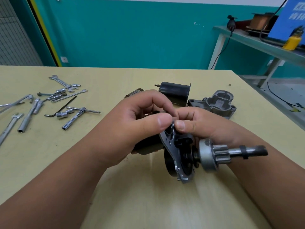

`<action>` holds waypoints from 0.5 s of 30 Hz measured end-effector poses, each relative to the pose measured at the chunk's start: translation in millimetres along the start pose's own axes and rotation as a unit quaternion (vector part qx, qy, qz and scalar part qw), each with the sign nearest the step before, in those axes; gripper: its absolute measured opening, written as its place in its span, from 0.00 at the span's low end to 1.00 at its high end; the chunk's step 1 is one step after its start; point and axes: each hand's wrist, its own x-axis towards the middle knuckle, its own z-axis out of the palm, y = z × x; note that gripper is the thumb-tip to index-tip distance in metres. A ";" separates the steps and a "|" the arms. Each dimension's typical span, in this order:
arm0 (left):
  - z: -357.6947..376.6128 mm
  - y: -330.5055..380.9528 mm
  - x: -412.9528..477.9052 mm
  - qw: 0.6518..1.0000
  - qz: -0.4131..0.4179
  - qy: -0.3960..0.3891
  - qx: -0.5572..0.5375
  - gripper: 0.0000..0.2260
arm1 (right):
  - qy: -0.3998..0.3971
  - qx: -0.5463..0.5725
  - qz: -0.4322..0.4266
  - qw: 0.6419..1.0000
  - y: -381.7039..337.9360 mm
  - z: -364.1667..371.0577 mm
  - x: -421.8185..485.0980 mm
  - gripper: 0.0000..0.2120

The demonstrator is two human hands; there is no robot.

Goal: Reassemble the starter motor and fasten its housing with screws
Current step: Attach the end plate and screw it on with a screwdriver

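1. The left hand (137,124) is curled around the dark rear body of the starter motor assembly (175,151). Its thumb is laid against the top of the grey plate (171,144), and its palm wraps the body from the left.
2. The right hand (204,126) meets it from the other side. Its thumb and bent fingers pinch the upper edge of the same plate, and the two thumbs nearly touch. Whether a small part sits between the fingertips cannot be told.
3. The assembly is held up off the table (148,204), just in front of and below both hands. Its pinion gear (220,154) and shaft (254,150) point out to the right, passing under the right wrist.
4. Behind the hands a black cylindrical housing (175,94) lies on its side. Just right of it sits a cast aluminium nose housing (214,104) with its open side up — both are well apart from the held assembly.
5. A copper-wound armature (133,93) shows beyond the left knuckles, which hide most of it.
6. On the left of the table lie scattered tools — an open-ended wrench (59,80), a hex key (62,107), a T-handle socket wrench (77,115) and loose sockets.
7. At the far right stands a shelf (257,42) carrying a blue machine (290,19).
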 end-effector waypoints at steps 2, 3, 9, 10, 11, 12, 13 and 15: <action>-0.5 -1.0 0.3 1.000 -0.017 0.005 0.016 0.09 | -0.003 0.003 0.012 1.000 1.2 2.0 -2.5 0.49; 0.1 -1.2 0.7 0.999 -0.029 0.009 0.018 0.09 | 0.002 -0.005 0.016 1.000 1.5 2.7 -2.8 0.49; 4.4 -3.7 4.7 0.993 -0.084 0.060 0.056 0.12 | 0.046 -0.130 0.046 0.989 -3.0 -1.8 -3.5 0.42; 5.3 -4.2 4.8 0.990 -0.087 0.065 0.085 0.12 | 0.045 -0.177 0.042 0.982 -4.1 -5.3 -4.7 0.34; 6.2 -4.4 4.8 0.988 -0.090 0.068 0.104 0.13 | 0.048 -0.210 0.037 0.976 -6.1 -8.4 -6.2 0.26; 7.2 -4.4 4.8 0.987 -0.093 0.071 0.110 0.13 | 0.050 -0.233 0.029 0.971 -9.0 -9.6 -7.8 0.21; 8.2 -4.1 4.7 0.987 -0.095 0.072 0.110 0.14 | 0.048 -0.250 0.019 0.967 -11.5 -9.9 -9.4 0.17; 9.3 -2.5 4.0 0.986 -0.091 0.070 0.124 0.14 | 0.048 -0.280 0.004 0.959 -14.7 -10.4 -11.8 0.13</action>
